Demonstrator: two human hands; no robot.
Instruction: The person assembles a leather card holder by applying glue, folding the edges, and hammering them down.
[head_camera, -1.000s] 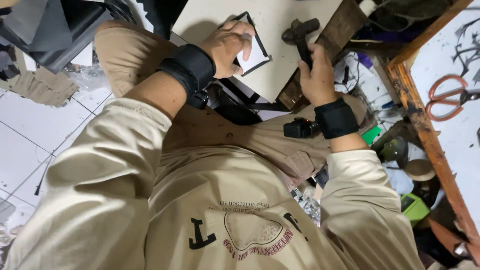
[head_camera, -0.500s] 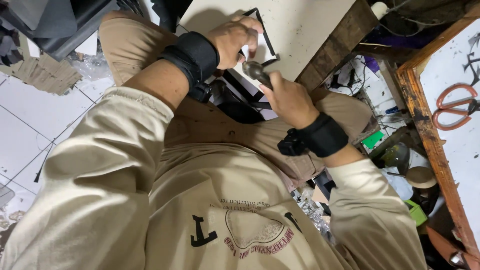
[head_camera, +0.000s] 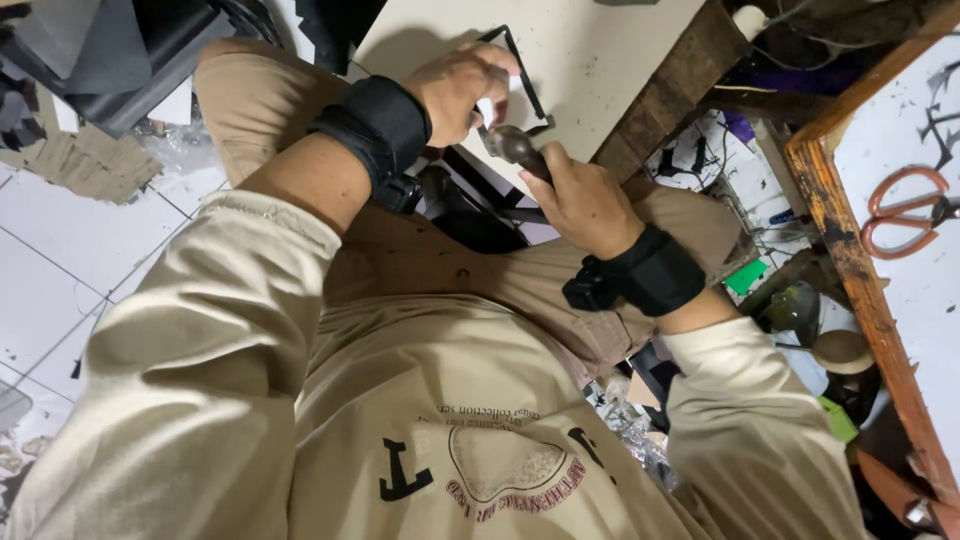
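Head view, looking down the person's own chest and lap. Both wrists carry black wrist bands.

Left hand (head_camera: 462, 88): fingers curled and pinched down on a black strip frame (head_camera: 522, 82), a thin, angular outline of dark material lying on the pale board (head_camera: 600, 60). The fingertips (head_camera: 497, 72) press the frame's near edge against the board; the rest of the frame runs out beyond the fingertips, up and to the side, flat on the surface.

Right hand (head_camera: 583, 203): fingers wrapped closed around the dark handle of a hammer (head_camera: 513, 146). The rounded metal head sticks out past the thumb and forefinger, just beside the left fingertips and at the frame's lower corner. Whether the head is touching the frame cannot be told; it looks very near or in contact.

More black strips (head_camera: 480, 190) lie under the two hands, across the lap.

Surroundings: a wooden bench edge (head_camera: 850, 260) to the right of the right hand, with orange-handled scissors (head_camera: 905, 205) lying on a white surface beyond it, well apart from both hands. White floor tiles (head_camera: 60, 290) to the left.
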